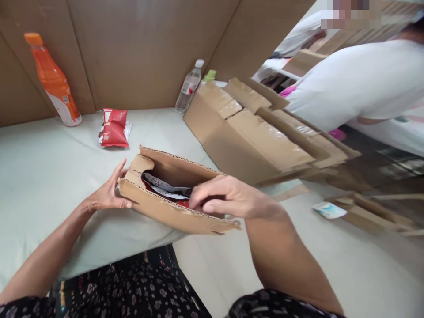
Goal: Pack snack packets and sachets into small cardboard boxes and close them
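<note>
A narrow open cardboard box sits tilted on the pale tabletop in front of me. My left hand holds its left end, thumb along the near side and fingers behind. Inside lie white printed packets and a bit of a red packet. My right hand reaches in at the right end with fingers curled together; the fingertips are hidden behind the near wall, so what they grip cannot be made out. Beyond the box, a red snack packet lies on top of a white one.
An orange drink bottle and a clear water bottle stand against the cardboard partition. Flattened cardboard boxes are stacked at the right. Another open box lies lower right. A person in white is beyond.
</note>
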A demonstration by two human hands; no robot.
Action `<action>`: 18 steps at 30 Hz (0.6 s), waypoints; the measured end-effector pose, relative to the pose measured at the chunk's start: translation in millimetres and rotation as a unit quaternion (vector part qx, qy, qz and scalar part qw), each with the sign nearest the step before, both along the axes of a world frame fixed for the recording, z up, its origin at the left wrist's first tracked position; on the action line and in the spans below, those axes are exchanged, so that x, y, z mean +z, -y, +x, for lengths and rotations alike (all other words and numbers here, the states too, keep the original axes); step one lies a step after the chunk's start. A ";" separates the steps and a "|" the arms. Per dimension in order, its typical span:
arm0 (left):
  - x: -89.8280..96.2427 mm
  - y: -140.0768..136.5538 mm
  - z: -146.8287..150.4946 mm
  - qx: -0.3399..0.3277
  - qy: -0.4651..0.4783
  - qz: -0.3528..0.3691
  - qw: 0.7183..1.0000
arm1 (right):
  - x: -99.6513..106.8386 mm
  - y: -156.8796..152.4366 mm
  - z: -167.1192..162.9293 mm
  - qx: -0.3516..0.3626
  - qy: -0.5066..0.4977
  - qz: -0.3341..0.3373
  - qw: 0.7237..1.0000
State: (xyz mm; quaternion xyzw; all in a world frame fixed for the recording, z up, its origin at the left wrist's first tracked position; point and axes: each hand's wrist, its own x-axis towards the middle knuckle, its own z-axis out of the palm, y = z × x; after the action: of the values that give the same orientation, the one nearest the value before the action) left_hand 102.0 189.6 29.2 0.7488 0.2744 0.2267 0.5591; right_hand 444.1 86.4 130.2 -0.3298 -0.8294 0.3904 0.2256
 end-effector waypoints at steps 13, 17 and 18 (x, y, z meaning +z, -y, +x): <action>1.4 -13.3 8.6 -0.013 0.028 -0.056 0.998 | -0.5 0.8 -52.6 -0.134 0.348 0.237 0.897; -2.1 -19.0 27.4 -0.061 0.044 -0.117 0.990 | -7.6 -4.0 -66.1 -0.174 0.390 0.240 0.872; -3.6 -18.4 30.3 -0.067 0.045 -0.120 0.990 | -9.4 -4.9 -66.9 -0.169 0.395 0.229 0.873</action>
State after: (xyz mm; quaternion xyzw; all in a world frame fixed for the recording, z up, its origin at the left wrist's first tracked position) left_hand 132.2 208.0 25.7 0.6821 0.2238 0.1875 0.6705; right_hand 377.2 91.3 120.8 -0.5306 -0.8473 -0.0176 0.0112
